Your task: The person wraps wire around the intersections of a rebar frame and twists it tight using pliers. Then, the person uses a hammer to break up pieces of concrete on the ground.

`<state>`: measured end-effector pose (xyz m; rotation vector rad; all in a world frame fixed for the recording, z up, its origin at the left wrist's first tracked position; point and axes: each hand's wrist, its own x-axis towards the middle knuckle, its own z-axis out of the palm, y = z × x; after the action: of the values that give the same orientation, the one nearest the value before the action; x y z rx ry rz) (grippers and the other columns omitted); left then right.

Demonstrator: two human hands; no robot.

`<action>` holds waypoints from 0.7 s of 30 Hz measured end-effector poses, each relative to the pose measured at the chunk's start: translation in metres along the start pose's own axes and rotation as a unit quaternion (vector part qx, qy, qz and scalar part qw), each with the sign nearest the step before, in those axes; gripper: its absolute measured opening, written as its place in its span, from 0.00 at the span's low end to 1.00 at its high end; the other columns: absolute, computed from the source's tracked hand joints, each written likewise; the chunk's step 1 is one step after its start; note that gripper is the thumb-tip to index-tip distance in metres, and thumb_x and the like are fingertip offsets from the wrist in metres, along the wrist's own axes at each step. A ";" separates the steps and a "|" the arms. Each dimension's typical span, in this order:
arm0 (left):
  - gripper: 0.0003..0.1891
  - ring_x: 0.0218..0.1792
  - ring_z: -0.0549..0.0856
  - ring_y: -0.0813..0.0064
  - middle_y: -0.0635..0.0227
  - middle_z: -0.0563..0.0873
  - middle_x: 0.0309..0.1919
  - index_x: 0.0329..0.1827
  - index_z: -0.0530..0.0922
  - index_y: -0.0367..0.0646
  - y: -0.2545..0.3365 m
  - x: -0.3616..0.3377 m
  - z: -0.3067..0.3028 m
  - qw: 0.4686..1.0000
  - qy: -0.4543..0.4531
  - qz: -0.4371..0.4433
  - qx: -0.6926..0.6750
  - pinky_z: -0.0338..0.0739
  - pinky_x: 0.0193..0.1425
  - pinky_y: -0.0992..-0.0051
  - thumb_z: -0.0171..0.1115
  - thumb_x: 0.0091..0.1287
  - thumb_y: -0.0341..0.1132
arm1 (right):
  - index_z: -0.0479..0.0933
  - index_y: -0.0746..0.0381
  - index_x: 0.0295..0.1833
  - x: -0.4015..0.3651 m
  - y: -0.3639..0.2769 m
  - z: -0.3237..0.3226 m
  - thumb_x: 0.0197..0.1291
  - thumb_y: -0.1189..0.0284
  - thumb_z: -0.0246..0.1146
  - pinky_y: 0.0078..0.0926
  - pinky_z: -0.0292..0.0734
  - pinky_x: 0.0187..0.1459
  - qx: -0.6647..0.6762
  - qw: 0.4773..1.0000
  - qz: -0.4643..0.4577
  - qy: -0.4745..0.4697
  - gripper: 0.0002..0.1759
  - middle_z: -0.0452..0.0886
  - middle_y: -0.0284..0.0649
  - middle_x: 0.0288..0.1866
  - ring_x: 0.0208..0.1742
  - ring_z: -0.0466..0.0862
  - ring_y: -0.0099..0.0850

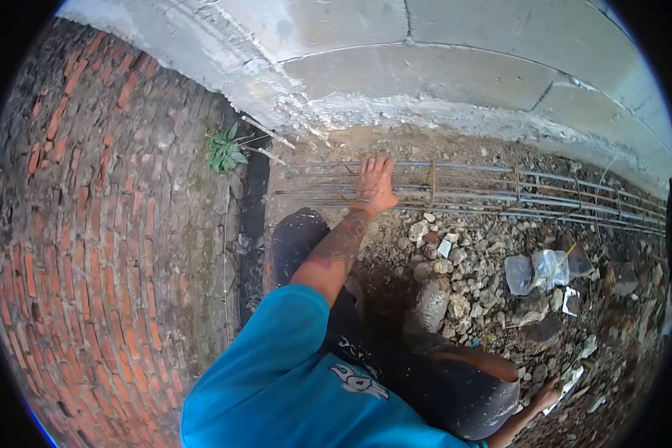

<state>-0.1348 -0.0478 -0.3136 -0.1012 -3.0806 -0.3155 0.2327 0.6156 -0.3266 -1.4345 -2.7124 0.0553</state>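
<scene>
My left hand (377,183) grips a long rebar cage (493,196) near its left end, with the fingers hooked over the upper bar. The cage is made of several thin steel bars tied with stirrups and lies along the foot of the block wall. At the lower right, my right hand (549,393) is low over the rubble, closed at the edge of a narrow, flat white piece (566,390). Its fingers are small in view, and I cannot make out what the piece is.
Broken stones (463,287) and soil cover the ground beside my knees. A clear plastic bag (549,269) lies on the rubble. An old brick wall (89,246) stands at left, a grey block wall (440,75) ahead. A small green plant (226,151) grows near the corner.
</scene>
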 end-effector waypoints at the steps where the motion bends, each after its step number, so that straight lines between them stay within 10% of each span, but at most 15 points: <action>1: 0.44 0.64 0.68 0.56 0.58 0.70 0.59 0.66 0.65 0.43 0.001 0.001 -0.003 1.000 -0.016 -0.002 -0.007 0.54 0.75 0.55 0.76 0.44 0.44 | 0.74 0.73 0.58 0.002 -0.004 -0.003 0.64 0.45 0.51 0.44 0.71 0.58 0.009 1.000 -0.001 -0.015 0.39 0.78 0.60 0.55 0.56 0.78 0.53; 11: 0.45 0.65 0.69 0.59 0.60 0.73 0.61 0.66 0.68 0.45 0.006 0.001 0.000 1.000 0.008 -0.019 -0.010 0.56 0.74 0.56 0.76 0.42 0.49 | 0.76 0.77 0.51 -0.015 -0.045 -0.034 0.64 0.56 0.56 0.47 0.74 0.50 -0.014 0.996 0.051 -0.066 0.30 0.80 0.62 0.46 0.48 0.80 0.56; 13: 0.47 0.65 0.69 0.61 0.61 0.73 0.61 0.65 0.67 0.43 0.007 0.002 0.001 1.000 -0.004 -0.015 0.012 0.54 0.74 0.58 0.75 0.42 0.55 | 0.78 0.74 0.43 -0.023 -0.038 -0.020 0.60 0.54 0.60 0.47 0.74 0.45 0.042 0.997 0.012 0.067 0.28 0.82 0.62 0.38 0.43 0.82 0.55; 21: 0.45 0.61 0.70 0.58 0.60 0.74 0.56 0.62 0.68 0.42 0.013 -0.002 -0.003 1.000 0.010 -0.020 0.013 0.56 0.73 0.60 0.78 0.38 0.45 | 0.81 0.66 0.39 -0.043 -0.090 -0.066 0.55 0.55 0.60 0.45 0.75 0.48 0.068 0.991 0.113 0.022 0.23 0.82 0.57 0.39 0.44 0.81 0.52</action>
<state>-0.1315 -0.0361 -0.3084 -0.0349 -3.0698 -0.2770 0.1881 0.5291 -0.2574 -1.6713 -2.4460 0.2143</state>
